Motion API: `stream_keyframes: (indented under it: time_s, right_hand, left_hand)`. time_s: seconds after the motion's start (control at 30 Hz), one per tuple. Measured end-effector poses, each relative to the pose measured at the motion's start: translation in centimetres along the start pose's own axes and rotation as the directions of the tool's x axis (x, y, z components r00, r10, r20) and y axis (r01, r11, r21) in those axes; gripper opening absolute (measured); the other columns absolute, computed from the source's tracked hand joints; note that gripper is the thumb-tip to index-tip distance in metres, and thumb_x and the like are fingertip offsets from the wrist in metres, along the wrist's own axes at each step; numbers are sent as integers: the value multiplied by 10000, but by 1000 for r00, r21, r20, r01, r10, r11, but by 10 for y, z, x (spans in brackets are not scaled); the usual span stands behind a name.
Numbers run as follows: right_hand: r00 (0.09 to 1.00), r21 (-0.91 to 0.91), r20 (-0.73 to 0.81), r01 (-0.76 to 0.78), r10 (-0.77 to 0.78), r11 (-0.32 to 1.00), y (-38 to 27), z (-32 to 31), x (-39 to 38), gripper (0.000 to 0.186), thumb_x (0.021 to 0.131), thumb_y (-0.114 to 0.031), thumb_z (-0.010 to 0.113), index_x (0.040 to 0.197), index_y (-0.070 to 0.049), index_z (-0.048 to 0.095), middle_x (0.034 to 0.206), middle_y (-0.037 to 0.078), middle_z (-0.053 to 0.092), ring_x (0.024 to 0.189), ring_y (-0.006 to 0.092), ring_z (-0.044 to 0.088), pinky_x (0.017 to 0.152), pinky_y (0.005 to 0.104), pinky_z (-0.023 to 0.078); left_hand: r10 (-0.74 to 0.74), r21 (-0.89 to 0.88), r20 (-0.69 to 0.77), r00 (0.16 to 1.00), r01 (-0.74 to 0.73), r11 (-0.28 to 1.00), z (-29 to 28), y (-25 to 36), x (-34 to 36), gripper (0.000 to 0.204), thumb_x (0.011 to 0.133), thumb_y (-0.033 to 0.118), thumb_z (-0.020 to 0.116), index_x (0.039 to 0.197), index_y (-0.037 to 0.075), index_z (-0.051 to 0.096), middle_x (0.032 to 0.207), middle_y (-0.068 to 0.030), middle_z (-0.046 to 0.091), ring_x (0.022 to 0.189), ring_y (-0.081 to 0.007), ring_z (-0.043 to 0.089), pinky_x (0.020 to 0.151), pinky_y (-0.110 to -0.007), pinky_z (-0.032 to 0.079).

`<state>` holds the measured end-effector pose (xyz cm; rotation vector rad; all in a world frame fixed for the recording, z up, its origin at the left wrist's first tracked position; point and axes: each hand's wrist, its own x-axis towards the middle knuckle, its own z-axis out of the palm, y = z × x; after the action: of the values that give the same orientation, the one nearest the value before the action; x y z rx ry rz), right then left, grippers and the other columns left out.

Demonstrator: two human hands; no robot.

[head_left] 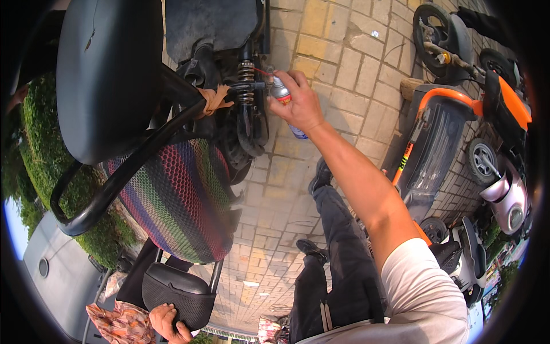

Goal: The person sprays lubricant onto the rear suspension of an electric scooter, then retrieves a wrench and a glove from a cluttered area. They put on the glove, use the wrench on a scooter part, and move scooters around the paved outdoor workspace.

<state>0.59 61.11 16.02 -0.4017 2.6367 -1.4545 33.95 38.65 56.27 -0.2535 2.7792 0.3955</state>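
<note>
My right hand (301,106) is closed round a spray can (281,88) with a silver top and red and blue label. A thin red straw runs from its top to a scooter's coiled shock absorber (246,77), left of the hand. Above that is a dark plastic guard (212,23). A tan cloth strip (215,98) is tied on the black frame beside the padded black seat (109,74). Below hangs a striped mesh cover (166,200). My left hand is not in view.
Another person's hand (163,321), near a floral sleeve, grips a black backrest (177,295) at lower left. An orange-and-black scooter (429,143) and other two-wheelers stand at right on brick paving (321,46). A hedge (46,132) and grey vehicle (57,258) are at left.
</note>
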Motion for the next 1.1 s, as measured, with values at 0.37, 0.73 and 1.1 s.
stream_keyframes:
  time_s: [0.37, 0.73, 1.1]
  right_hand:
    - [1000, -44, 8, 13, -12, 999, -1, 7, 11, 509, 688, -289, 708, 1164, -173, 571, 1106, 138, 548, 871, 340, 615, 715, 415, 526]
    - [999, -39, -49, 9, -11, 999, -1, 10, 8, 533, 677, -282, 719, 1176, -170, 566, 1093, 135, 545, 857, 338, 616, 708, 411, 528]
    - [996, 11, 65, -54, 53, 999, -19, -11, -40, 533, 664, -262, 729, 1160, -156, 564, 1091, 128, 539, 883, 349, 602, 724, 414, 522]
  left_hand:
    - [6, -14, -10, 1000, -6, 1000, 1, -1, 0, 261, 891, 207, 497, 966, -18, 606, 931, -171, 653, 859, -344, 612, 777, -443, 477]
    - [12, -16, -2, 1000, -12, 1000, 0, -2, 1, 274, 893, 223, 494, 957, -18, 606, 926, -172, 655, 857, -339, 616, 779, -440, 482]
    - [3, -11, 1, 1000, -3, 1000, 0, -1, -1, 267, 880, 213, 498, 967, -15, 606, 933, -175, 653, 864, -347, 612, 782, -448, 478]
